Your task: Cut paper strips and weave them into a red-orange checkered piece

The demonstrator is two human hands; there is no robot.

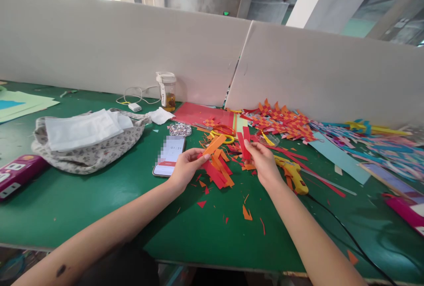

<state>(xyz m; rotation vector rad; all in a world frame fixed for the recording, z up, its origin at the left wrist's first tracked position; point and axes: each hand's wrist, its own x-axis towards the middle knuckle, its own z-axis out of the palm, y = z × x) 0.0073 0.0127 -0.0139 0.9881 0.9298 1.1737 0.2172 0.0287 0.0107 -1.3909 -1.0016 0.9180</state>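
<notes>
Over the middle of the green bench (82,206), the left hand (185,166) is closed in a pinch on one end of a flat orange paper strip (214,144), which slants up and away from the fingertips toward the far edge. The right hand (263,162) is likewise closed, its thumb and fingers gripping the lower part of a red paper strip (245,141) that stands nearly upright above them. The two strips are held close together, just above a loose heap of red and orange paper offcuts (220,171) that lies on the bench between the hands, so each strip sits raised off the clutter where its free end can be seen clearly. Just beside the right hand rests a yellow glue gun (293,174), its black cord running toward the near right corner. A white-screened phone (169,155) lies near the left hand, and woven red-and-orange paper pieces (281,120) sit along the far edge.
</notes>
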